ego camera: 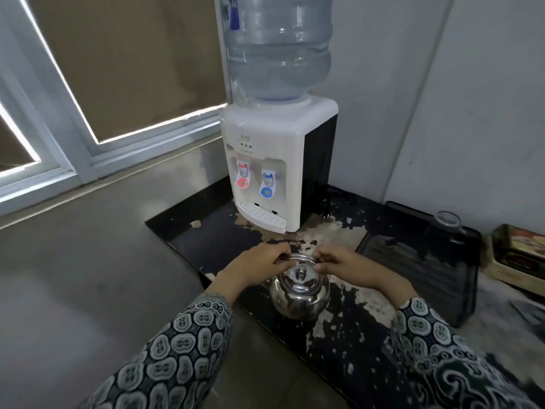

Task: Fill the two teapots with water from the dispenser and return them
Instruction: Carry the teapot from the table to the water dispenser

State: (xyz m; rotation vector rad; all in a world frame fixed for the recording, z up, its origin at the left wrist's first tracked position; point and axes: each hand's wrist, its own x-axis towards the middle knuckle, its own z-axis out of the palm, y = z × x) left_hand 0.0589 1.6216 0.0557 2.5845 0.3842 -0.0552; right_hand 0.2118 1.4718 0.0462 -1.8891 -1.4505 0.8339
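Note:
A shiny steel teapot (299, 293) with its lid on sits low in the middle, over the worn black countertop (348, 329). Its arched metal handle is gripped from both sides: my left hand (256, 262) holds the left end, my right hand (339, 265) the right end. Behind it stands a white water dispenser (274, 160) with a red tap (243, 175), a blue tap (267, 184) and a drip tray (262, 216). A large water bottle (278, 48) sits upside down on top. Only one teapot is in view.
A black tray (418, 261) lies to the right with a clear glass (448, 222) at its far edge. A printed box (519, 255) stands at the far right. A window (118, 84) fills the left wall, above a grey ledge.

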